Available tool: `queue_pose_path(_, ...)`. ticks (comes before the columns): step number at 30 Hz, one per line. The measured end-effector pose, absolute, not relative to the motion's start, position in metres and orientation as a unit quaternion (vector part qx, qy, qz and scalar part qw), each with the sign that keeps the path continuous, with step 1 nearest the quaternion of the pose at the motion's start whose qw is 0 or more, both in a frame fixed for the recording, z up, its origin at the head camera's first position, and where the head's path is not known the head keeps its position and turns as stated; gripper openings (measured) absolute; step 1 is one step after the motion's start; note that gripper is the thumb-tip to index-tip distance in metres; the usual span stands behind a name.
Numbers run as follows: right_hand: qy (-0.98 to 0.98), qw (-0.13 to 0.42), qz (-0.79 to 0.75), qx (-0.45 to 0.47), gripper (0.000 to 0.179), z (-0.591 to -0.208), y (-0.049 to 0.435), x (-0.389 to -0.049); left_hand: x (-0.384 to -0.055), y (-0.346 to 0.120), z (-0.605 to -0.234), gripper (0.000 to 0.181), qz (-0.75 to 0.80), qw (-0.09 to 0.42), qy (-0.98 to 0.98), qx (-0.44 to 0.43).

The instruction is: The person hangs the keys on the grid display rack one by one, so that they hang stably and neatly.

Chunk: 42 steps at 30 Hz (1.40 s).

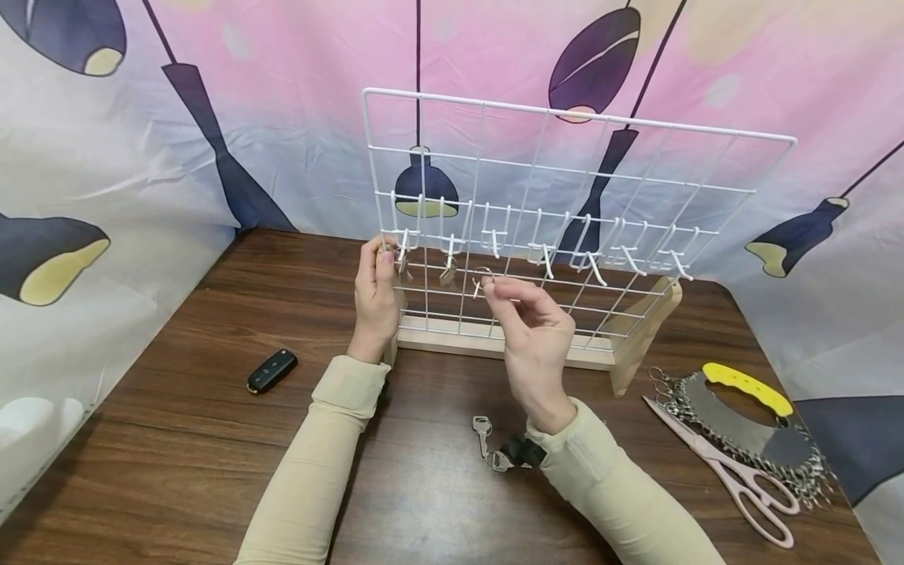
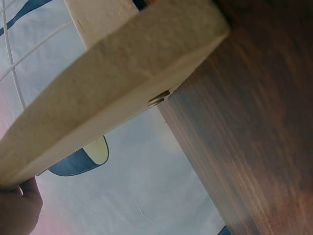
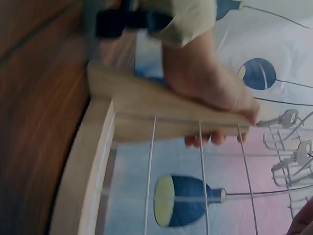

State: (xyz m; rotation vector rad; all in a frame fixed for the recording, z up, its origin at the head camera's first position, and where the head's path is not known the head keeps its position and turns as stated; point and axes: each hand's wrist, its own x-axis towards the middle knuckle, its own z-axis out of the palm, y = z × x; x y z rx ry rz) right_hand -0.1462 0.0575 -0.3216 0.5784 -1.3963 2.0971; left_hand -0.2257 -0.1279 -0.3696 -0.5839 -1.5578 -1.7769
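Note:
A white wire grid rack [image 1: 579, 118] stands on wooden supports, with a row of white hooks across it. My left hand [image 1: 377, 290] grips the wooden side support [image 3: 156, 103] at the rack's left end. Between thumb and fingertips, my right hand [image 1: 537, 337] pinches a key ring [image 1: 483, 273] in front of the grid, just below the third hook [image 1: 495, 245]. The key on that ring is partly hidden by the fingers. One key [image 3: 288, 117] hangs from the leftmost hook, and a second key [image 1: 448, 272] hangs from the hook beside it.
On the brown table lie loose keys [image 1: 482, 428] near my right sleeve and a black car key [image 1: 271, 370] at the left. Pink-handled scissors [image 1: 727, 463] and a yellow-handled blade-shaped holder [image 1: 749, 388] fringed with small metal rings lie at the right. Patterned cloth hangs behind.

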Motion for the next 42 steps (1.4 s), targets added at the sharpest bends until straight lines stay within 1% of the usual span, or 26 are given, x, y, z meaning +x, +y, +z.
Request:
queue_pose_path(2, -0.501, 0.261, 0.801, 0.199, 0.016, -0.3216, 0.0559, -0.1458, -0.2256, -0.1279, -0.3699, 0.027, -0.686, 0.347, -0.6, -0.225)
queue_pose_path(5, -0.486, 0.26, 0.811, 0.194, 0.021, -0.3214, 0.0542, -0.1451, -0.2257, -0.1278, -0.37, 0.027, -0.69, 0.344, -0.595, -0.226)
queue_pose_path(12, -0.454, 0.276, 0.822, 0.207, 0.021, -0.3173, 0.0513, -0.1436, -0.2259, -0.1281, -0.3702, 0.027, -0.695, 0.34, -0.593, -0.225)
queue_pose_path(17, -0.44, 0.292, 0.827, 0.19, 0.022, -0.3153, 0.0487, -0.1436, -0.2254, -0.128, -0.3703, 0.032, -0.685, 0.344, -0.603, -0.221)
queue_pose_path(21, -0.432, 0.301, 0.832, 0.176, 0.022, -0.3143, 0.0473, -0.1435, -0.2257, -0.128, -0.3702, 0.035, -0.682, 0.346, -0.604, -0.223)
queue_pose_path(28, -0.432, 0.293, 0.837, 0.163, 0.02, -0.314, 0.0477, -0.1446, -0.2266, -0.1273, -0.3701, 0.025, -0.698, 0.338, -0.586, -0.233)
queue_pose_path(34, -0.445, 0.279, 0.839, 0.144, 0.018, -0.3154, 0.0492, -0.1464, -0.2262, -0.1282, -0.3693, 0.03, -0.684, 0.347, -0.602, -0.223)
queue_pose_path(42, -0.463, 0.271, 0.837, 0.108, 0.014, -0.319, 0.0514, -0.1482, -0.2259, -0.1274, -0.3696, 0.033, -0.693, 0.343, -0.592, -0.227)
